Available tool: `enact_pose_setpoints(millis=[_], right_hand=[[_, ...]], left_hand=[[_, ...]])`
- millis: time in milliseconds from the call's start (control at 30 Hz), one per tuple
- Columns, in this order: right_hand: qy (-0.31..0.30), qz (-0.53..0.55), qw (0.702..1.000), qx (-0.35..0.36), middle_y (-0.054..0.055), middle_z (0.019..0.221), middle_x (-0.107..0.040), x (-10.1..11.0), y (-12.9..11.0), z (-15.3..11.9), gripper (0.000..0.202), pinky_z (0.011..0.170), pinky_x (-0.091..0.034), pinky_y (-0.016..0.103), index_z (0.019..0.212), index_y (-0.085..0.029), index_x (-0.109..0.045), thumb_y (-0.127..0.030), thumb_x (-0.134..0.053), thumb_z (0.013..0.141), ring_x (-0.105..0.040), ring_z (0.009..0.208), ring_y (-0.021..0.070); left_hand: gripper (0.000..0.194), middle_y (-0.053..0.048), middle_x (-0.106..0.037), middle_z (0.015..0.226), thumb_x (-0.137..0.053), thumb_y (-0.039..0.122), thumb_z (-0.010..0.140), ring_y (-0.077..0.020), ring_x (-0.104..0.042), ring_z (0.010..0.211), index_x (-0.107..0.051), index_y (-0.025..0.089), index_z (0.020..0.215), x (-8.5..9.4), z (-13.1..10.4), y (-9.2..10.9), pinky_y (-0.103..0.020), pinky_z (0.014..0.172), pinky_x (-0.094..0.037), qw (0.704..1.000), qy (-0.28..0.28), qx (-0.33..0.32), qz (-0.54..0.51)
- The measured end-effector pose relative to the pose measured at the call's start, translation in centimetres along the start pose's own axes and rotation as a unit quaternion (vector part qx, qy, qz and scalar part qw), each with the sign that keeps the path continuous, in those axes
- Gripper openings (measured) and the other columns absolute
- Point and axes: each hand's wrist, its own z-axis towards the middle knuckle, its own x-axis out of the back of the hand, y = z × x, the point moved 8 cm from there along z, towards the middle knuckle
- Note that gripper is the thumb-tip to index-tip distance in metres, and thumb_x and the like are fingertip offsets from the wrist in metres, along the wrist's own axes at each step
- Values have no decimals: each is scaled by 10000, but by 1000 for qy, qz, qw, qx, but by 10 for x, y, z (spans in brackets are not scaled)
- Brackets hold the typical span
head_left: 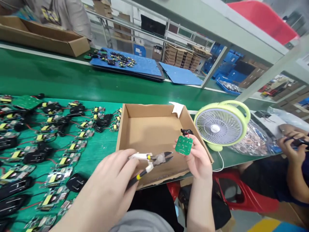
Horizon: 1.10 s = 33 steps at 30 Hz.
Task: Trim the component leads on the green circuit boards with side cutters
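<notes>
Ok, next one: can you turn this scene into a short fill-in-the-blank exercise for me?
1. The left hand grips pliers whose jaws stand ____ (open or shut).
2. The right hand holds a circuit board whose side facing the camera is coloured ____.
3. In the picture, the fan stands on the ____ side of the cardboard box.

Missing words: open; green; right.
</notes>
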Motion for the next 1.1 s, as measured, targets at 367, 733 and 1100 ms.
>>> enact_pose_setpoints(millis=[367,733,1100], right_hand=[[-43,13,999,4,86,1088,-697,-35,-1,-12,463,973,-571,541,1129,-289,-526,-383,-803,771,-670,1164,350],[-39,-2,999,35,59,1128,-692,-30,9,-11,318,861,-588,348,1178,-277,-604,-284,-755,898,-702,1016,222],[-63,27,997,28,64,1087,-719,-39,7,-11,291,818,-595,348,1129,-274,-585,-277,-764,900,-720,1019,245]], left_hand=[[219,-100,-648,1154,-475,301,940,-304,-598,1067,-567,229,1125,0,-18,-13,-441,883,-468,996,-23,85,34],[100,-116,-609,1133,-487,177,923,-302,-549,1034,-532,189,1012,-20,-8,-10,-464,897,-431,994,-40,104,-7],[39,-102,-541,1118,-480,174,950,-283,-513,1036,-477,201,979,-22,-11,-10,-437,911,-403,992,-51,102,-48]])
